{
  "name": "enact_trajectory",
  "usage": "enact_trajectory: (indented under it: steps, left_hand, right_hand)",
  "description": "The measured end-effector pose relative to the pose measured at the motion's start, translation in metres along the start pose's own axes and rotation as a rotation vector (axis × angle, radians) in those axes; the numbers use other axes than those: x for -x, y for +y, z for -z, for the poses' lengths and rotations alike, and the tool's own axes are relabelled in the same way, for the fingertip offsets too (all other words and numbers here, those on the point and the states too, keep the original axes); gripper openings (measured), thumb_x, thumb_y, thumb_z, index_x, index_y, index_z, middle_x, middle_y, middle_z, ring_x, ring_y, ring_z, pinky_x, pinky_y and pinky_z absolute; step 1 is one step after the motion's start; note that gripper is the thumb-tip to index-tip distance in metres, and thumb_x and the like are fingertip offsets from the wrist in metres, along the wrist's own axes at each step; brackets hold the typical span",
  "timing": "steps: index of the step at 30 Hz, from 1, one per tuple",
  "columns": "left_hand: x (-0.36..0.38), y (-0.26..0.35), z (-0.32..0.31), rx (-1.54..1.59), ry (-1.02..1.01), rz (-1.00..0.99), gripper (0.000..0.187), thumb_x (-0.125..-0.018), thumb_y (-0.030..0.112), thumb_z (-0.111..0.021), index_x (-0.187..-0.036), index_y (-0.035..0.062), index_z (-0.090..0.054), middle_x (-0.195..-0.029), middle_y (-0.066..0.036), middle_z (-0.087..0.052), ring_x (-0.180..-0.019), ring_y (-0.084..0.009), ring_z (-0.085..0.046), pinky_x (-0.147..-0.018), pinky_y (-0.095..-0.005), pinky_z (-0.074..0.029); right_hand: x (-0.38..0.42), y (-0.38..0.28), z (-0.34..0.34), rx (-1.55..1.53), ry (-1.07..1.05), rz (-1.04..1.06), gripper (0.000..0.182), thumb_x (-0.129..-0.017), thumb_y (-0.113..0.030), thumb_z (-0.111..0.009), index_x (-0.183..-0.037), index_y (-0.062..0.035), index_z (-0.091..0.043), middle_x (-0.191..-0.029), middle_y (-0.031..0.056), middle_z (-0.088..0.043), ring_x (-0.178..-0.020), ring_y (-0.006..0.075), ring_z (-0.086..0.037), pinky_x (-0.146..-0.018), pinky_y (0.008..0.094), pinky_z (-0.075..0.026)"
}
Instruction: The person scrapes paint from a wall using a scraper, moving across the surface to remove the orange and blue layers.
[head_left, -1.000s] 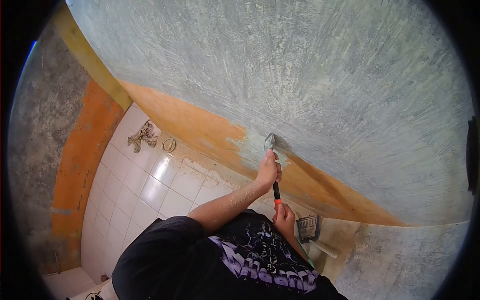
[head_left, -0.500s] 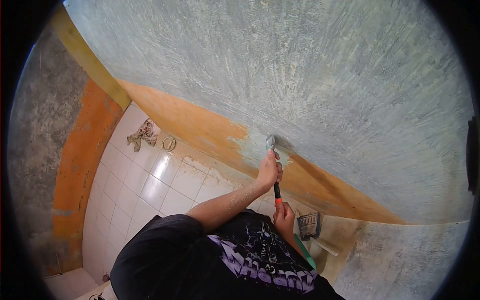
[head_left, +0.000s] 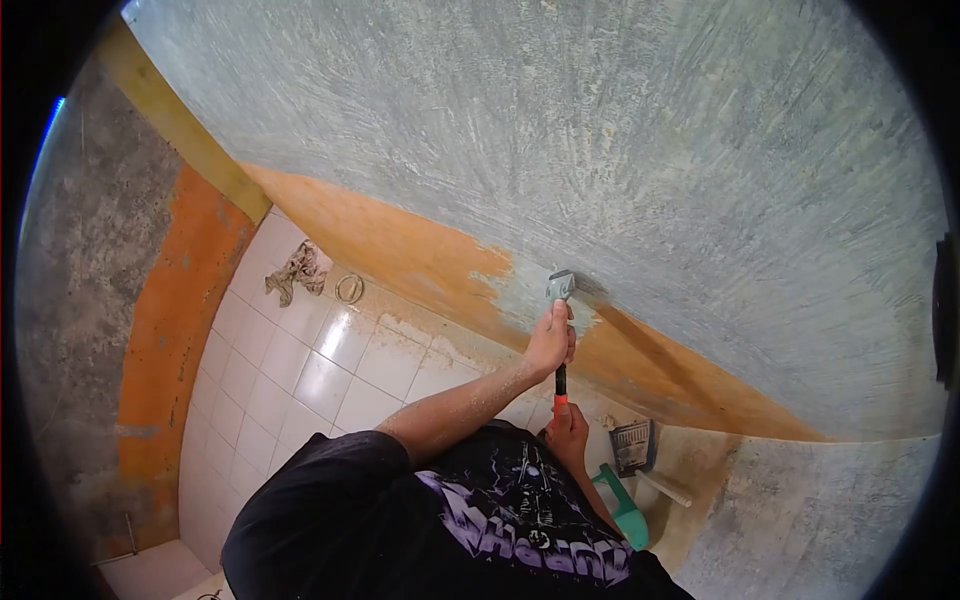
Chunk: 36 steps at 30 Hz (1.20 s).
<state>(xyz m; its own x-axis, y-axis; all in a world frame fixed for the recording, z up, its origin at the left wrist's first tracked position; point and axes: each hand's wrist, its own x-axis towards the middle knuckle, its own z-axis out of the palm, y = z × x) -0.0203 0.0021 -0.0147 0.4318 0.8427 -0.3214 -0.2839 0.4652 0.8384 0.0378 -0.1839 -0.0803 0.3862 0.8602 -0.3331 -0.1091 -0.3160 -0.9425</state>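
A scraper (head_left: 562,286) with a grey metal head and a black-and-red handle is in both my hands, its head against the wall where the orange band meets the grey surface. My left hand (head_left: 551,340) wraps the handle just below the head; its forearm is speckled with dust. Lower down, my right hand (head_left: 567,434) is closed around the red part of the handle. Bare greyish plaster shows on the wall (head_left: 530,290) around the head, next to remaining orange paint (head_left: 400,240).
On the white tiled floor (head_left: 290,350) lie a crumpled cloth (head_left: 299,272) and a roll of tape (head_left: 349,289). Pale flakes and dust follow the wall's base. To my right are a dark slotted tray (head_left: 632,446), a white stick (head_left: 664,489) and a green object (head_left: 625,512).
The scraper's head has turned to show its broad face and shifted slightly right. Both hands keep their hold. The view has shifted a little, showing more of the green object.
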Motion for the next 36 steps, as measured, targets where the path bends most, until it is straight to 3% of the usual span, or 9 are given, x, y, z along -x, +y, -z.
enact_trajectory:
  steps: [7,10,13,17,20,22,26,31,36]
  left_hand:
    - [0.001,0.005,0.008,-0.018,-0.053,0.059,0.047,-0.102,0.057,-0.026,-0.1,0.0111,-0.037,-0.055,0.002,-0.03,-0.042,-0.01,-0.033,-0.042,-0.0274,-0.034]
    - [-0.001,0.005,0.005,0.039,-0.06,0.078,0.047,-0.102,0.058,-0.027,-0.1,0.0118,-0.037,-0.055,0.002,-0.029,-0.043,-0.0099,-0.032,-0.043,-0.0282,-0.033]
    - [0.002,0.012,0.0,0.139,-0.05,0.115,0.048,-0.101,0.06,-0.028,-0.1,0.0124,-0.037,-0.056,0.003,-0.028,-0.044,-0.0097,-0.031,-0.044,-0.0289,-0.032]
    - [0.005,0.015,-0.001,0.389,-0.132,0.164,0.049,-0.1,0.061,-0.029,-0.1,0.0126,-0.037,-0.056,0.004,-0.027,-0.044,-0.0094,-0.031,-0.045,-0.0291,-0.032]
    - [0.005,0.019,-0.008,0.36,-0.076,0.188,0.051,-0.1,0.062,-0.028,-0.102,0.0127,-0.038,-0.056,0.004,-0.026,-0.044,-0.0093,-0.029,-0.045,-0.0284,-0.031]
    - [0.004,0.013,-0.007,0.149,-0.004,0.137,0.051,-0.099,0.063,-0.028,-0.102,0.0131,-0.038,-0.056,0.005,-0.025,-0.045,-0.0091,-0.027,-0.046,-0.0283,-0.03]
    - [0.0,0.006,0.007,-0.004,-0.018,0.086,0.051,-0.099,0.063,-0.028,-0.104,0.0139,-0.038,-0.056,0.005,-0.022,-0.045,-0.0092,-0.025,-0.047,-0.0285,-0.029]
    - [0.003,0.012,-0.002,0.379,-0.088,0.155,0.051,-0.099,0.064,-0.029,-0.104,0.014,-0.038,-0.057,0.004,-0.024,-0.046,-0.0095,-0.026,-0.047,-0.0289,-0.03]
    - [0.004,0.017,0.002,0.36,-0.104,0.167,0.05,-0.098,0.065,-0.03,-0.102,0.0149,-0.038,-0.057,0.004,-0.024,-0.047,-0.0093,-0.027,-0.048,-0.0286,-0.03]
  right_hand:
    - [0.009,0.0,-0.018,-0.075,0.028,-0.033,0.035,-0.103,-0.035,-0.048,-0.092,-0.0022,-0.058,-0.06,-0.0014,-0.048,-0.047,0.006,-0.044,-0.045,0.0234,-0.035]
    - [0.009,-0.01,-0.015,-0.029,0.054,0.015,0.038,-0.103,-0.038,-0.046,-0.093,-0.0029,-0.055,-0.056,-0.0012,-0.044,-0.041,0.0064,-0.038,-0.039,0.0238,-0.03]
    - [0.017,-0.043,-0.006,-0.124,0.067,-0.15,0.034,-0.102,-0.032,-0.051,-0.09,-0.0016,-0.059,-0.061,-0.0026,-0.048,-0.051,0.0056,-0.044,-0.048,0.0231,-0.035]
    - [0.021,-0.064,-0.001,0.1,0.121,-0.028,0.032,-0.102,-0.031,-0.051,-0.089,-0.0026,-0.06,-0.062,-0.0033,-0.047,-0.051,0.0051,-0.043,-0.045,0.0236,-0.034]
    - [0.025,-0.073,0.0,0.02,0.111,-0.079,0.031,-0.101,-0.03,-0.051,-0.09,-0.0029,-0.06,-0.062,-0.0035,-0.046,-0.05,0.005,-0.042,-0.044,0.0238,-0.033]
    - [0.02,-0.057,-0.005,-0.125,0.083,-0.149,0.031,-0.101,-0.03,-0.052,-0.09,-0.0028,-0.06,-0.062,-0.0035,-0.046,-0.05,0.0048,-0.041,-0.044,0.0237,-0.033]
    - [0.013,-0.021,-0.022,-0.121,0.043,-0.069,0.031,-0.102,-0.032,-0.05,-0.09,-0.0037,-0.057,-0.057,-0.0028,-0.043,-0.045,0.0046,-0.04,-0.039,0.0248,-0.03]
    - [0.021,-0.072,0.005,0.217,0.134,0.037,0.032,-0.101,-0.03,-0.053,-0.09,-0.0008,-0.06,-0.061,-0.0036,-0.044,-0.051,0.0048,-0.041,-0.046,0.0231,-0.034]
    - [0.026,-0.066,-0.005,0.049,0.122,-0.027,0.031,-0.101,-0.03,-0.054,-0.093,-0.0006,-0.06,-0.058,-0.0038,-0.043,-0.048,0.0047,-0.04,-0.044,0.0235,-0.032]
